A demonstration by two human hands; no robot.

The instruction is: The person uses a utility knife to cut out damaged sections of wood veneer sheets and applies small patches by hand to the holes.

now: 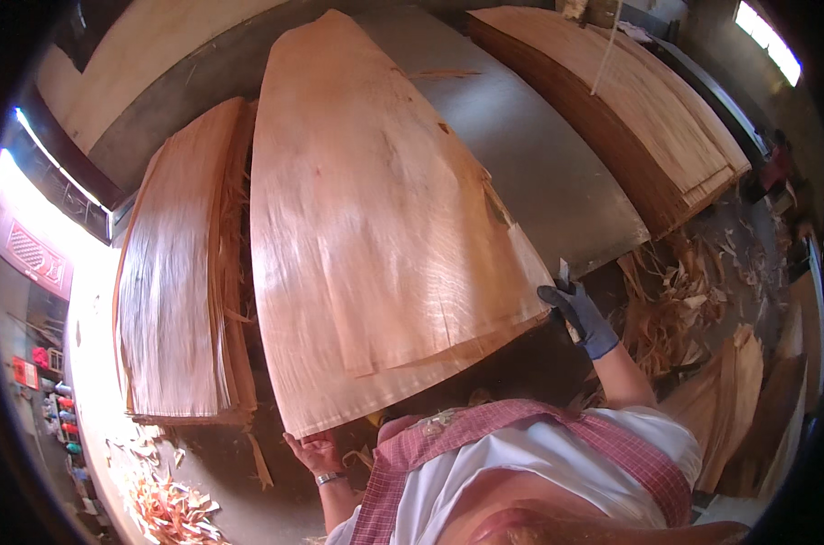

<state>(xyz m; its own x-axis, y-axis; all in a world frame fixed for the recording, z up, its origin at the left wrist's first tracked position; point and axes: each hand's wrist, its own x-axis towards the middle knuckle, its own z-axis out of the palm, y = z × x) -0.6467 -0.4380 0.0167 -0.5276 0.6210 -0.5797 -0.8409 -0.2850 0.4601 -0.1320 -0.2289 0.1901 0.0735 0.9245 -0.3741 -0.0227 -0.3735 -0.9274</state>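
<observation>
A large, thin wood veneer sheet (367,218) stretches away from me across the middle, reddish-tan, with a ragged split along its right edge. At its near left corner is my bare left hand (314,452), wearing a wristband, its fingers closed on the corner from below. My right hand (580,316), in a dark grey-blue glove, is closed at the near right corner. A small pale piece (564,270) sticks up beside the gloved fingers; I cannot tell whether it is torn veneer or a tool. Another veneer layer shows along the near edge.
A veneer stack (171,300) stands to the left, and another stack (612,109) at the far right. Between the sheet and the right stack lies a smooth grey surface (548,154). Veneer scraps (171,504) litter the floor on both sides. Upright veneer pieces (734,391) lean at right.
</observation>
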